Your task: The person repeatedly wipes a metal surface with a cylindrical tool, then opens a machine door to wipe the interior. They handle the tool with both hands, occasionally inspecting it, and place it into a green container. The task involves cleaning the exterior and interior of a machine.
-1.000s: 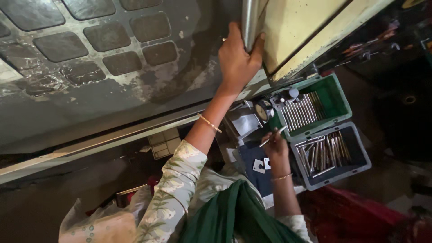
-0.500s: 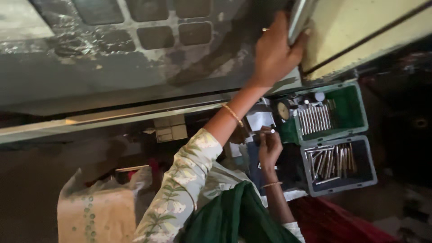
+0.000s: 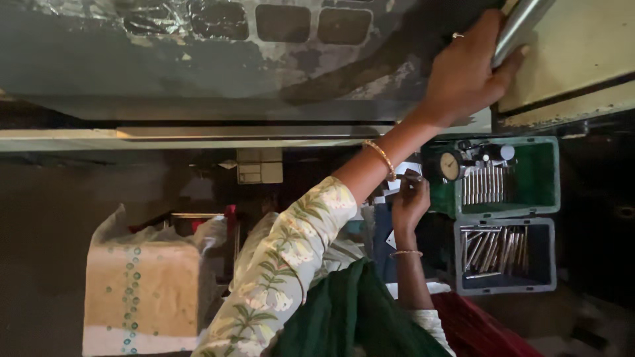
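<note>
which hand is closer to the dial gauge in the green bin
The right hand: it sits low, just beside the dial gauge in the green bin. The left hand is raised well above it, gripping the metal bar.

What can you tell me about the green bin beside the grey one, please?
The green bin is an open-topped rectangular crate that looks like plastic. It sits just above the grey bin in the picture, their walls close together. Inside lies a neat row of short metal pins, and a round dial gauge with dark fittings lies at its left end. No hand touches it.
</note>
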